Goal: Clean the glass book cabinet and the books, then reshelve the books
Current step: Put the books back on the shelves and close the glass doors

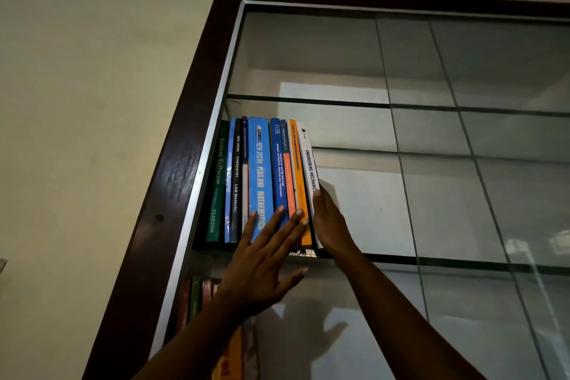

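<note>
Where a cream wall (92, 71) flanks the cabinet (172, 179), books (260, 179) line a glass shelf (431, 261).

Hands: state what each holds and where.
Nothing gripped. Left hand presses lower book spines; right hand lies flat against the outer cover of the white book.

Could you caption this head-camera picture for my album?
Tidying a glass shelf: left hand flat on a row of books, right hand bracing the white end book.

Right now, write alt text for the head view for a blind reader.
Two hands steady a row of upright books on a glass shelf in a dark-framed cabinet: the left hand presses the spines, the right hand braces the white end book.
</note>
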